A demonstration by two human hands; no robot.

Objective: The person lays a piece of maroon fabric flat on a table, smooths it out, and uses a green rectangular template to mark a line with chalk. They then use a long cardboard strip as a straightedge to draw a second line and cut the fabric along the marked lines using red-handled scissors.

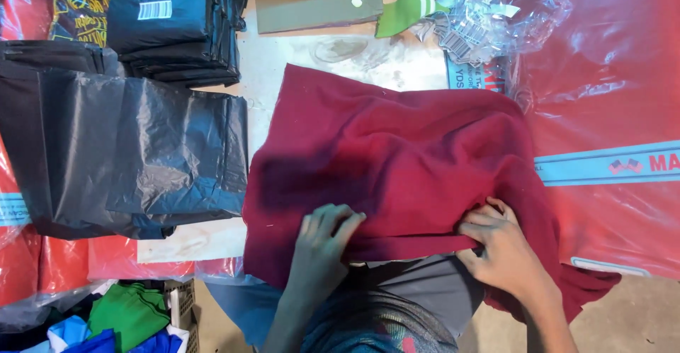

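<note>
A dark red garment (397,155) lies spread on the work surface in the middle of the view, folded and rumpled. My left hand (322,243) rests on its near edge with fingers curled over the fabric. My right hand (499,243) pinches a fold of the same garment at its near right corner. Part of the cloth hangs over the table's front edge beside my right wrist.
Black plastic bags (127,155) lie in a pile at the left, with a stack of packed dark bags (177,27) behind. Red plastic sheeting (609,98) covers the right side. Crumpled clear wrapping (489,13) sits at the back. Green and blue clothes (127,321) fill a crate at bottom left.
</note>
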